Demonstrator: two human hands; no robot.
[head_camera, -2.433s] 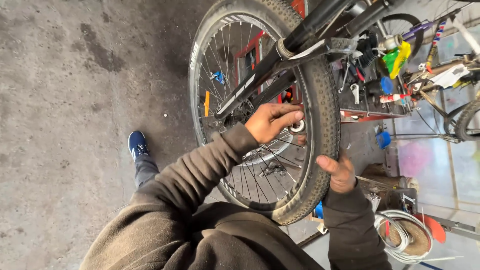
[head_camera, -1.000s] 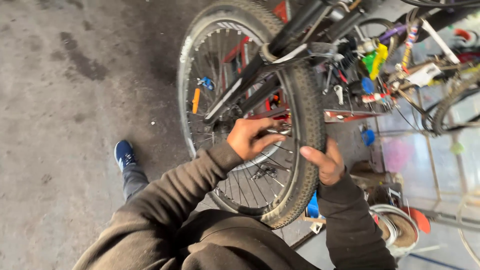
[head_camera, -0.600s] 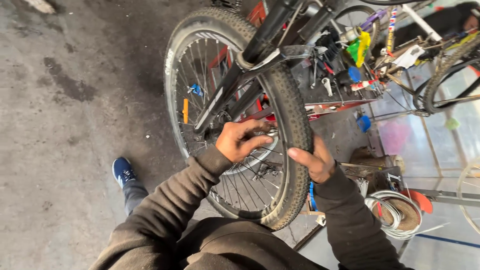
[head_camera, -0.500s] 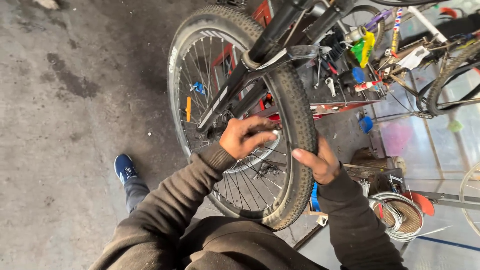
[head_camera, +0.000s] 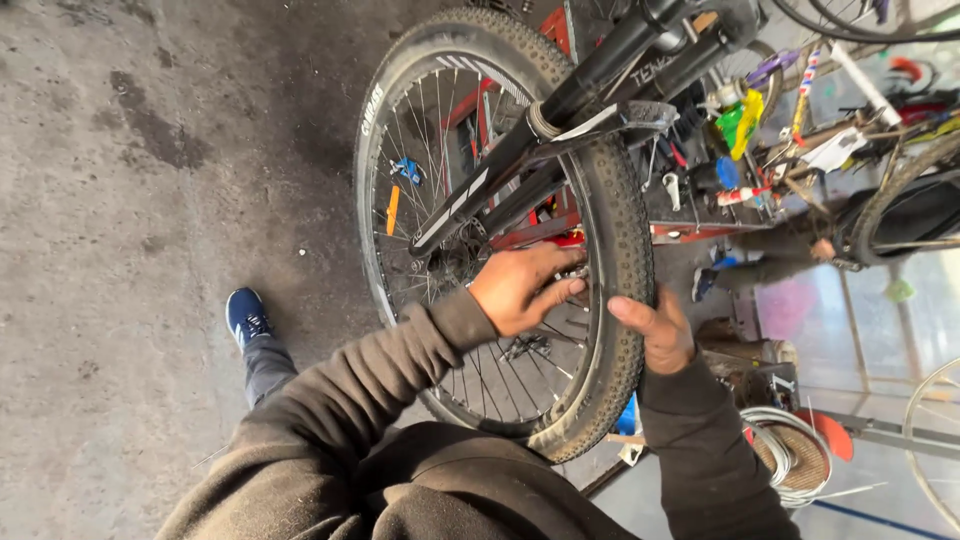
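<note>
At the far left, a stained grey concrete floor (head_camera: 130, 200) is seen, and a dark blue sports shoe (head_camera: 246, 315) is planted on it below a grey trouser leg. Right of the shoe, a brown-sleeved arm is stretched up from the lower edge towards a black knobbly-tyred bicycle wheel with silver spokes (head_camera: 625, 260), which is held upright in a black suspension fork (head_camera: 560, 110) near the middle of the view. An orange reflector (head_camera: 392, 210) is clipped among the spokes on the wheel's left half. The left hand (head_camera: 520, 288) is laid against the spokes just right of the hub, on the near side of the wheel; its fingers are extended and bunched together, their tips pressed at the inner rim, and whether anything small is pinched there cannot be told. On the other side of the tyre, the right hand (head_camera: 655, 330) is set against the tread, thumb pointed left across it and fingers curled loosely behind, so that the tyre is steadied rather than clenched. Behind the wheel, a red metal tool rack (head_camera: 690, 232) crowded with small parts is visible. At the lower right, a coil of white cable (head_camera: 790, 455) is lying on the ground.
</note>
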